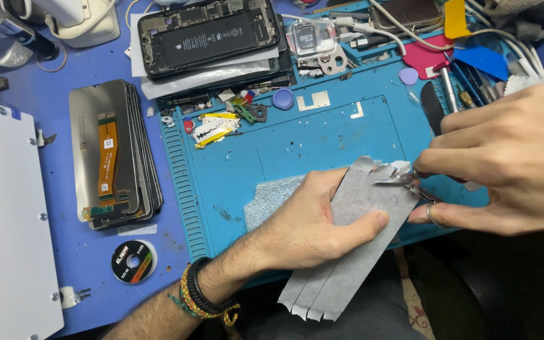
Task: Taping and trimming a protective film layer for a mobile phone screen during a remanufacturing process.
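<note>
At the near edge of the blue work mat (322,145), the left hand (313,223) clamps a grey sheet of tape strips (347,252) between thumb and fingers. It looks light, limp and easily creased, best held flat mid-length. Beyond, the right hand (511,157) pinches small scissors (413,182) at its peeling end.

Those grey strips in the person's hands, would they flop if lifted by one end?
Probably. The grey strips look thin and flat, so likely light and floppy. The left hand supports them while the right hand works at their end, suggesting they need steadying. Their ends look curled.
</note>
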